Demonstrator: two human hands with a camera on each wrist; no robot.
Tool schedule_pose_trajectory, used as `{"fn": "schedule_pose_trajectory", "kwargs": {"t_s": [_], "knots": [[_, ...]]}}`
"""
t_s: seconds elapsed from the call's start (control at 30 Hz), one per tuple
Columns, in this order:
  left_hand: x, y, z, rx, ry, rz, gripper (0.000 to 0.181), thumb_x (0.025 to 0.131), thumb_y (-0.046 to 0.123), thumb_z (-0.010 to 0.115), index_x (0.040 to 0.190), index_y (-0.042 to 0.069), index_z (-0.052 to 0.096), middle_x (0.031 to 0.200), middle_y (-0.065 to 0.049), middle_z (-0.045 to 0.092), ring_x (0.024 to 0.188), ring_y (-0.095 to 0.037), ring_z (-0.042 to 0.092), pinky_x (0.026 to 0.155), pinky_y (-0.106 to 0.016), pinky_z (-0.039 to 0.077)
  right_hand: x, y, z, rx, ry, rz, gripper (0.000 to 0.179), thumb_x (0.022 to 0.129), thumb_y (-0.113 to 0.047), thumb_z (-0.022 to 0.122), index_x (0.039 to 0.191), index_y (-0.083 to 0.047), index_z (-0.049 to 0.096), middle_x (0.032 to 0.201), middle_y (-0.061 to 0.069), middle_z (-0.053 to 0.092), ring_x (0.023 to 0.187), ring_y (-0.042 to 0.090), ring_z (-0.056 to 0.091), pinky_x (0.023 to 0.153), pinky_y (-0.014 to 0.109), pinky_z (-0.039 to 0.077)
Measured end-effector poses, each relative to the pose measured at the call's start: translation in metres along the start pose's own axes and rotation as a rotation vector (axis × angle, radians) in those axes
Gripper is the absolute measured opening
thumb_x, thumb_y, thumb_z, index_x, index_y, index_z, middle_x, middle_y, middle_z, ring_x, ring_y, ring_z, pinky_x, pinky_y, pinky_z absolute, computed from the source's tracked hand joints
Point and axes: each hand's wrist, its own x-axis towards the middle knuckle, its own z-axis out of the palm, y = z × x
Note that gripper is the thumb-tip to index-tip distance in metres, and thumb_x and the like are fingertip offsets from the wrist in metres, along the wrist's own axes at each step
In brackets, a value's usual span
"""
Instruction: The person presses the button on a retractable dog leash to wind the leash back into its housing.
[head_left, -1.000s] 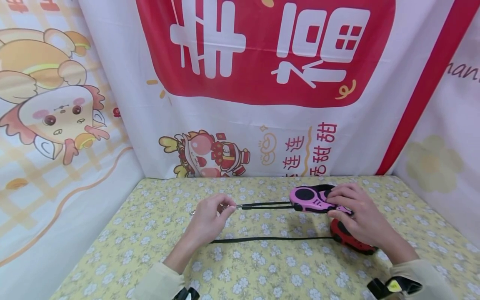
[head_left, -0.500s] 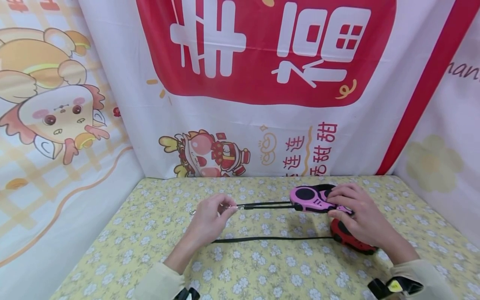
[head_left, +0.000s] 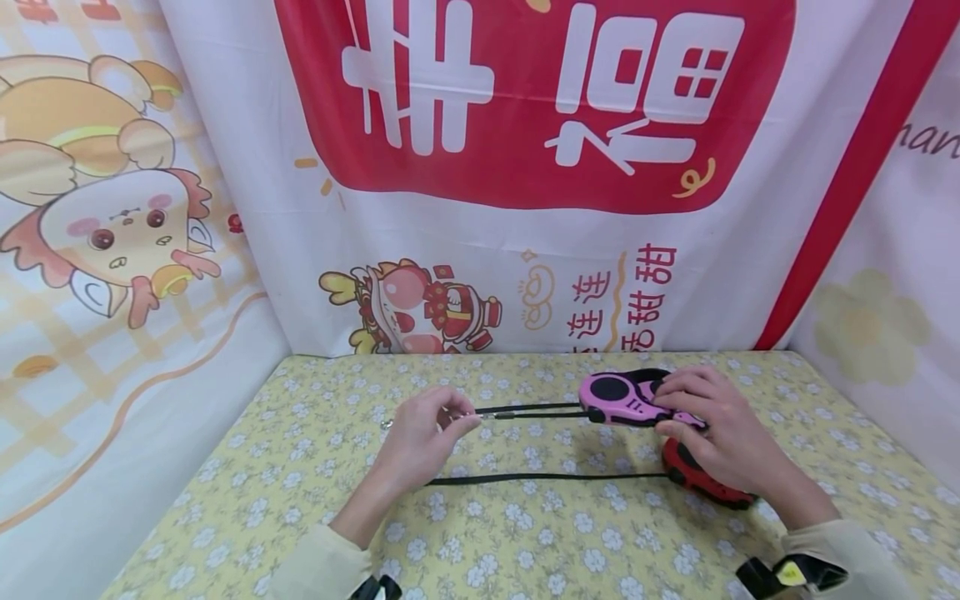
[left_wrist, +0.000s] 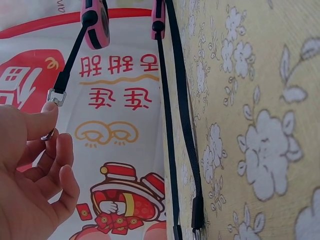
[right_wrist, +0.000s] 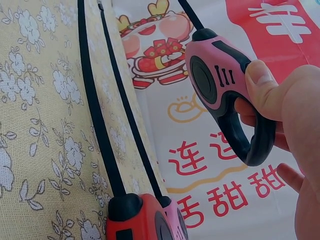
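Observation:
My right hand (head_left: 708, 421) grips a pink and black retractable dog leash (head_left: 615, 400) by its handle, held above the table. Out of its nose runs a black strap (left_wrist: 73, 52) to a metal clip (left_wrist: 56, 97), which my left hand (head_left: 427, 433) pinches between thumb and fingers. The clip's far end is partly hidden by those fingers. Lower down, in the right wrist view, lie a red retractable leash (right_wrist: 134, 220) and a second pink leash (right_wrist: 175, 217), each with its strap drawn out to the left. From the head, the held leash covers that second pink one.
A yellow floral cloth (head_left: 540, 533) covers the table. The red leash's strap (head_left: 540, 477) stretches along it nearer the body. A small metal clip (head_left: 386, 424) shows left of the left hand. Printed cloth (head_left: 465, 217) hangs at the back and both sides.
My left hand has shifted slightly right with the clip, toward the pink leash. The right hand and the leash in it have stayed in place.

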Motion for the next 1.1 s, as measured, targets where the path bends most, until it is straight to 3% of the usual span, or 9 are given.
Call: {"fn": "schedule_pose_trajectory", "kwargs": {"t_s": [0.77,1.1], "knots": [[0.0007,0.0008,0.0035,0.021,0.001,0.022,0.005,0.1,0.01,0.073,0.102,0.014,0.073,0.095,0.005,0.067,0.083,-0.01,0.06,0.072,-0.023,0.053,0.0007,-0.0029,0.0005,0.001,-0.031,0.016,0.028,0.077,-0.006,0.09,0.102,-0.014,0.08,0.11,-0.002,0.074,0.114,0.02,0.056,0.098,0.039,0.04],[0.0001,0.0026,0.0028,0.013,0.037,0.036,0.011,0.101,0.007,0.07,0.104,0.017,0.074,0.097,0.004,0.068,0.082,-0.009,0.06,0.072,-0.023,0.054,0.002,-0.0052,0.0009,0.013,-0.021,0.01,0.029,0.075,-0.004,0.09,0.101,-0.013,0.08,0.109,-0.002,0.075,0.112,0.018,0.056,0.097,0.036,0.041]]}}
